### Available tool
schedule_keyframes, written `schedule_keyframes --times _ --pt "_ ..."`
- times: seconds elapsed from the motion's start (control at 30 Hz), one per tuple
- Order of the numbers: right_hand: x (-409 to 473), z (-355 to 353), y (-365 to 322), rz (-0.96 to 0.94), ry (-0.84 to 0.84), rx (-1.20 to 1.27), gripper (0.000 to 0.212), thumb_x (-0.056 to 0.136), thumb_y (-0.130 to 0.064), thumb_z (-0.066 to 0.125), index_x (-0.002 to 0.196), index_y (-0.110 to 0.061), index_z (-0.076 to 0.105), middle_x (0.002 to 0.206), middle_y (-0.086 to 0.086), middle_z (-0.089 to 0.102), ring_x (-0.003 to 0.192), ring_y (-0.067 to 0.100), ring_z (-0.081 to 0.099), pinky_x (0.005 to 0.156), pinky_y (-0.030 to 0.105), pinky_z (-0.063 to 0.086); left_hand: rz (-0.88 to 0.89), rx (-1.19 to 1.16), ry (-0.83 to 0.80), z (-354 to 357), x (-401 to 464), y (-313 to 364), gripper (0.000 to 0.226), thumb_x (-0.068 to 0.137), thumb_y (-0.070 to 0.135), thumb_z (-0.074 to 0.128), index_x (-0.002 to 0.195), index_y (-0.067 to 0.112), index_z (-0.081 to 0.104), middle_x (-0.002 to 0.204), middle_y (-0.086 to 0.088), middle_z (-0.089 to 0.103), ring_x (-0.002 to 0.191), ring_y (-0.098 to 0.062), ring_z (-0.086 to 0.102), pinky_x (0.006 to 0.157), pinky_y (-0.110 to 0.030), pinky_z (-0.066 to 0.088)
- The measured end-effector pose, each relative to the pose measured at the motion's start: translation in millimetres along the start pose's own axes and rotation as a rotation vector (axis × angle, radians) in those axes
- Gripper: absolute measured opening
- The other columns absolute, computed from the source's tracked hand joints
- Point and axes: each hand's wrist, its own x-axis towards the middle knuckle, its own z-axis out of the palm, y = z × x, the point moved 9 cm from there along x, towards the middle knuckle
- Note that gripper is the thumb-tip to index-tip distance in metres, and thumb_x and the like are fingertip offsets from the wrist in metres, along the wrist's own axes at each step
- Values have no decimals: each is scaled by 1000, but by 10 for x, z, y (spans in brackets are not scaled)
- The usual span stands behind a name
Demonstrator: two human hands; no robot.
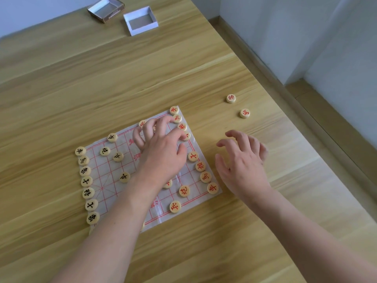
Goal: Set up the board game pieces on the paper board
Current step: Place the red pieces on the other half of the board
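The paper board (108, 201), printed with a red grid, lies on the wooden table. Black-lettered round pieces (88, 193) line its left edge, and a few more stand inside the grid. Red-lettered pieces (200, 166) run along its right edge. My left hand (163, 150) is spread over the board's far right part, its fingers bent, with one fingertip touching a red piece (186, 136). It hides some pieces beneath it. My right hand (242, 160) hovers just right of the board, fingers loosely curled, holding nothing. Two loose red pieces (231, 98) (244, 113) lie on the table beyond it.
A white box tray (140, 21) and a brown-sided box lid (106, 9) sit at the table's far edge. The table's right edge (306, 127) runs diagonally close to the loose pieces, with floor and a pale wall beyond.
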Motion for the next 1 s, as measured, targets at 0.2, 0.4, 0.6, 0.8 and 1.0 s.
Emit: schedule_keyframes --times 0.2,0.4,0.6,0.8,1.0 --pt "294 -27 302 44 23 5 22 87 -31 58 107 -24 61 128 -3 50 118 25 40 101 43 18 32 10 0 125 311 178 13 80 27 60 89 35 66 135 12 43 126 -20 28 105 -51 17" --pt "584 -85 628 132 89 -7 30 87 -34 62 114 -21 58 123 -4 49 116 21 36 102 41 19 63 30 7 206 568 323 11 78 30 63 88 36 64 134 10 45 124 -22 30 103 -52 20" --pt "748 -27 911 291 57 -20 41 87 -53 55 116 -25 53 123 -6 43 118 20 31 108 48 23 57 33 -12 317 812 386 13 77 30 65 88 36 63 136 10 43 126 -23 27 104 -52 15" --pt "809 -1 920 301 66 32 38 89 -57 52 112 -27 52 120 -9 42 117 18 31 105 47 30 95 26 -23 467 1115 645 13 76 34 67 89 36 63 136 10 43 127 -24 26 105 -55 16" --pt "805 -41 921 302 100 6 27 92 -50 54 108 -28 58 118 -10 47 112 17 36 102 38 23 156 41 -70 624 1361 939 21 80 38 63 100 39 62 139 11 38 129 -24 24 107 -54 13"
